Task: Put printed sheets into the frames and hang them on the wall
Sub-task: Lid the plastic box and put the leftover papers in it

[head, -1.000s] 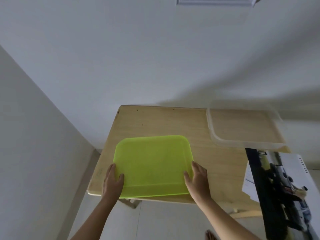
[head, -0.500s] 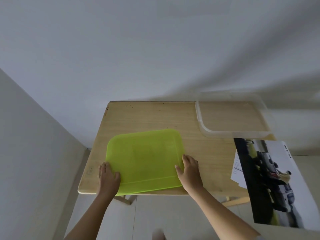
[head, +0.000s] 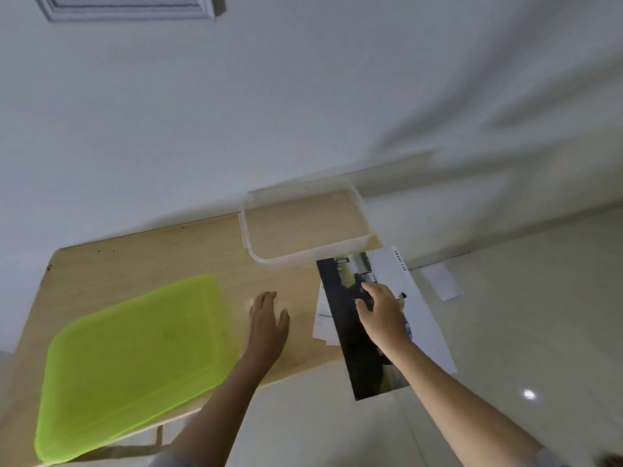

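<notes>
On the right end of the desk our right hand lies spread on the printed sheets, which jut past the edge, gripping nothing; our left hand hovers open and empty between them and the green lid, near the clear tub

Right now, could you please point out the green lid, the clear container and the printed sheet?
green lid (head: 135,358), head view, middle of its flat top.
clear container (head: 313,256), head view, near wall.
printed sheet (head: 421,318), head view, white right part.
</notes>
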